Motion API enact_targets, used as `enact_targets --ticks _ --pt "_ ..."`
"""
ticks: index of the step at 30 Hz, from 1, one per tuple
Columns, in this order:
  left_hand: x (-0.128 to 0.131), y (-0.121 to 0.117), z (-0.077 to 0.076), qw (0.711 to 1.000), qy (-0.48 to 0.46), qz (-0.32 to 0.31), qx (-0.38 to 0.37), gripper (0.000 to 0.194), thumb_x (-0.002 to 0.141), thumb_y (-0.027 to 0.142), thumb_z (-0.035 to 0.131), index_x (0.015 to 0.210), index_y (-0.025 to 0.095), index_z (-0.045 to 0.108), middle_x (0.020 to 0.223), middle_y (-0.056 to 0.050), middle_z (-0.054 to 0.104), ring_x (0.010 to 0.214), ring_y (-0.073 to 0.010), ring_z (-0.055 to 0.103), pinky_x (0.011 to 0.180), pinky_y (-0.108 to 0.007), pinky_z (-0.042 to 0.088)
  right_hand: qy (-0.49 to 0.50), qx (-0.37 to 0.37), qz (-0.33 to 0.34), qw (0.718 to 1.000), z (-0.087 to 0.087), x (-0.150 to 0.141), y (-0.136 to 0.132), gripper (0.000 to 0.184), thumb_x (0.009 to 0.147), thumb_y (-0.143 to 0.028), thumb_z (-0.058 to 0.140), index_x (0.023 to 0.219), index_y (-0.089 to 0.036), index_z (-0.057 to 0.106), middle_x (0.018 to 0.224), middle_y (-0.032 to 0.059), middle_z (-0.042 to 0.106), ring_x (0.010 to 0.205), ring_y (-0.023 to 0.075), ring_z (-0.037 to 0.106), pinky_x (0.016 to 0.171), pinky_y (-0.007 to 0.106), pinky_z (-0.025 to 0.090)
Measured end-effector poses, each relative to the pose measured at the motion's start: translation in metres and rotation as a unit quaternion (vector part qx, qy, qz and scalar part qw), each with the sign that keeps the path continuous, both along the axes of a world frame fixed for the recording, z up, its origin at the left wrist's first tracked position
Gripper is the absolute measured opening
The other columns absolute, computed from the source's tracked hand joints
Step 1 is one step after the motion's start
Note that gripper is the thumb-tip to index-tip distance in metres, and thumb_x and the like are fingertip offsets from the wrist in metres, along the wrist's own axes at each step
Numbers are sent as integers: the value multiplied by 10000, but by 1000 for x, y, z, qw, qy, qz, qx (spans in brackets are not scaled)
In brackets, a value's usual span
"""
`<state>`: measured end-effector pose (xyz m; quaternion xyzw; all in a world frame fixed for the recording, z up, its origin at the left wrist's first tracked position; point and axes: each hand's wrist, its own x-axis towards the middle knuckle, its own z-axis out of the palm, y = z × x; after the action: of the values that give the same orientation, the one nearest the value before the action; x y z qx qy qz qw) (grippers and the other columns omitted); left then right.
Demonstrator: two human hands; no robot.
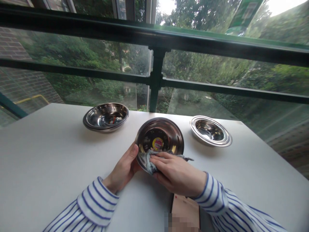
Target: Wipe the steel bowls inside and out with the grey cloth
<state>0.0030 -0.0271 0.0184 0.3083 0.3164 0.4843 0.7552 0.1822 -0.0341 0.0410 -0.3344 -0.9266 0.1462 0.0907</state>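
Bowl in hand: a shiny stainless-steel bowl (pixel 160 127) is at the centre, before the person, its inside tipped towards the viewer; whether its base touches the white table (pixel 72 161) cannot be told.
Left hand: the left hand (pixel 125 166) grips the bowl's near-left side, thumb at the rim, remaining fingers mostly hidden behind the wall; this hold probably steadies the bowl against the other hand's push and leaves the inside free.
Right hand: the right hand (pixel 177 170) has its fingers together, closed over a grey-blue cloth (pixel 151 162) and pressing it to the lower inner wall, likely so the fabric follows the curve.
Cloth end: a dark, twisted tip sticks out beyond the knuckles, apparently left loose because only the bunched part is needed.
Sticker: a round yellow-and-pink sticker (pixel 157 144) sits on the bowl's floor, just above the fingertips.
Left-side bowls: nested steel bowls (pixel 102 120), by the doubled rim, stand near the far edge, perhaps to leave elbow room.
Right-side bowl: a wide-rimmed steel bowl (pixel 210 132) stands well apart from them, possibly to keep two groups distinct.
Pinkish flat object: partly pixelated, it (pixel 185 207) lies below the right wrist.
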Motion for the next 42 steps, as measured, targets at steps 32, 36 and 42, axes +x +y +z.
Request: enact_targets --ticks 32,36,42 --pt "1 5 -3 1000 15 13 17 498 870 397 479 1330 207 454 1158 -82 657 1145 -275 525 927 -397 441 -102 -12 -37 994 16 11 -1 199 835 -236 486 982 -153 592 982 86 655 943 227 571 862 355 442" --pt "-1 5 -5 1000 6 -1 9 503 864 403 489 1334 230 452 1218 -71 626 1152 -273 522 951 -397 424 -85 -11 -26 996 12 9 0 241 844 -234 474 1043 -139 574 1044 97 639 999 229 549 914 357 421" --pt "-3 5 -8 1000 -14 -17 3 508 873 405 470 1344 218 435 1230 -81 615 1135 -269 539 929 -394 438 7 9 0 1000 -5 -4 0 418 890 -266 426 1271 -95 421 1248 116 539 1163 237 439 984 360 389"
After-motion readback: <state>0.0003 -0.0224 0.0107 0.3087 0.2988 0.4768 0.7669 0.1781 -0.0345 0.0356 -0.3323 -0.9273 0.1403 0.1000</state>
